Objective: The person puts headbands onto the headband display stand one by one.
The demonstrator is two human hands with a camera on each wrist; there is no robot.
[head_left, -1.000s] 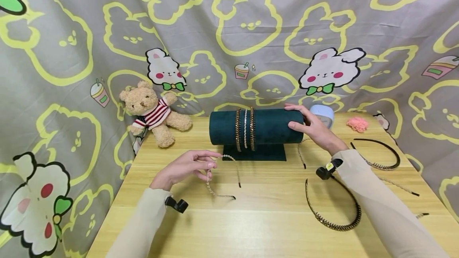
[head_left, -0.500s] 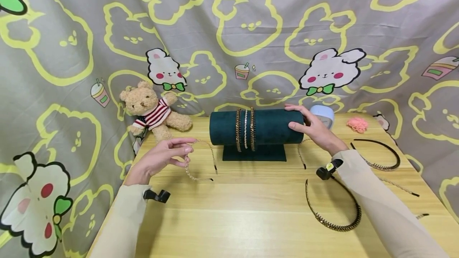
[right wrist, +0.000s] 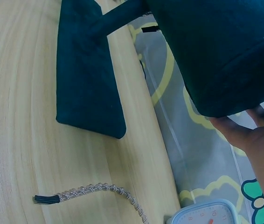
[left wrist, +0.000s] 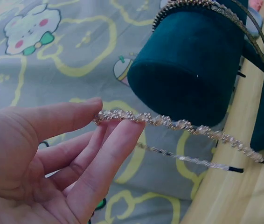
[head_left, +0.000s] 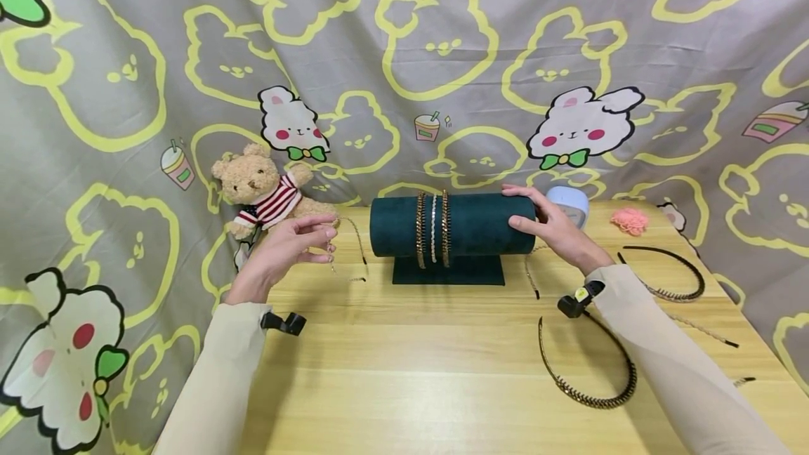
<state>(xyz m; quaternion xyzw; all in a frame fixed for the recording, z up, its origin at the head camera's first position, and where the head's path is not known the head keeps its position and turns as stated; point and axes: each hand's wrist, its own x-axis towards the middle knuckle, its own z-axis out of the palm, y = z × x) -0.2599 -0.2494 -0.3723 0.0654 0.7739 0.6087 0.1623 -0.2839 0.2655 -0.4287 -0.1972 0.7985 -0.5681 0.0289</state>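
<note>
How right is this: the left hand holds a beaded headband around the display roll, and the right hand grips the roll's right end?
Not around: the left hand holds the beaded headband apart from the display roll, beyond its left end, as the head view shows; the right hand does grip the right end.

Long cream fabric sleeve [head_left: 215,367] behind left hand [head_left: 287,255], matching sleeve [head_left: 673,357] behind right hand [head_left: 556,222]; black angular device [head_left: 284,324] on each.

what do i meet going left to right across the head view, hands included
Left hand → held headband → stand → right hand, over the stand's right end → pink puff.
</note>
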